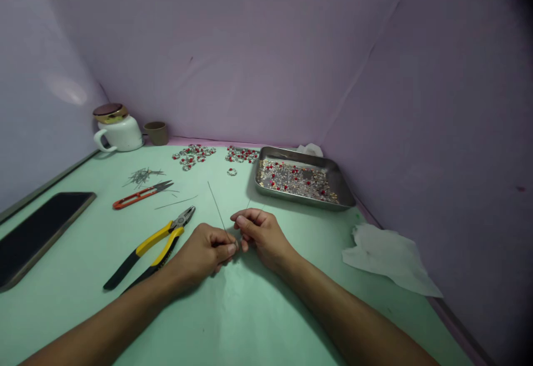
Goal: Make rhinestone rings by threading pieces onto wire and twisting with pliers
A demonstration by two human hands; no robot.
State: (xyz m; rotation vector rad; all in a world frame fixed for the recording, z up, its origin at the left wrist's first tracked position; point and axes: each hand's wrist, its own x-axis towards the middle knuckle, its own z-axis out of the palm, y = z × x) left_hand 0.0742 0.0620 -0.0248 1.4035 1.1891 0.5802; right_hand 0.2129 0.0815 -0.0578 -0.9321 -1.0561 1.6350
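Observation:
My left hand (202, 254) and my right hand (262, 238) meet at the fingertips above the mint-green table (250, 316). A long thin wire (219, 211) rises from the left fingertips, and a small shiny piece (235, 245) sits at its lower end, mostly hidden by fingers. A short wire tip (249, 204) shows above my right hand, whose curled fingers pinch something small. Yellow-and-black pliers (160, 241) lie just left of my left hand, with their handles near my wrist.
Orange-handled snips (141, 195) lie beside a heap of wire pieces (141, 177). Red-and-silver rhinestone rings (194, 156) lie in loose groups behind them. A steel tray (300, 200) holds many more. A dark tablet (41, 232), white lidded mug (119, 134), brown cup (156, 133), tissue (389, 257) and lilac wall (233, 49) surround the table.

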